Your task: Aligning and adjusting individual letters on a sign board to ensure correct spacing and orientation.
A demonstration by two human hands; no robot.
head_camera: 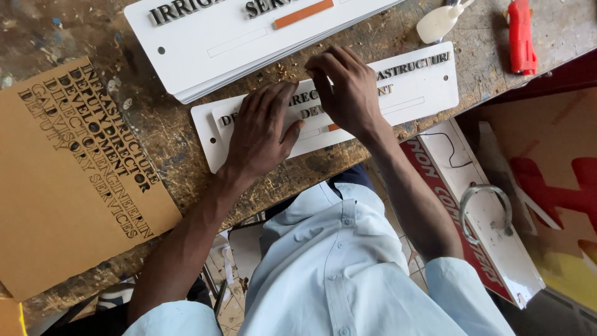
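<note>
So both hands are down on a white sign plate [410,84] that lies flat on the tabletop [155,124], near its front edge. The left hand [261,134] is spread out flat, palm down, fingers [270,102] stretched and slightly fanned, pressing on the left half of the plate. It isn't gripping anything, just resting on top. The right hand [348,87] sits just beside it, a bit further back, with the fingers bent and the tips bunched together right at the row of dark raised letters [413,65]. Can't tell if there's a loose letter pinched in there or if the tips are only pushing down, since the knuckles hide that spot.

The plate looks like two white pieces overlapping, with a small orange strip peeking out between the hands. Behind it, at the far edge of the view, there's a stack of bigger white plates [249,43] with the same kind of lettering and an orange bar. Off to the left lies a brown cardboard sheet [56,205] with letter shapes cut through it. Back right: a pale plastic bottle [438,23] and a red utility knife [521,36], well apart from the hands. Down on the right, off the tabletop, a red and white sign board [497,249] carries a metal ring [486,211].
</note>
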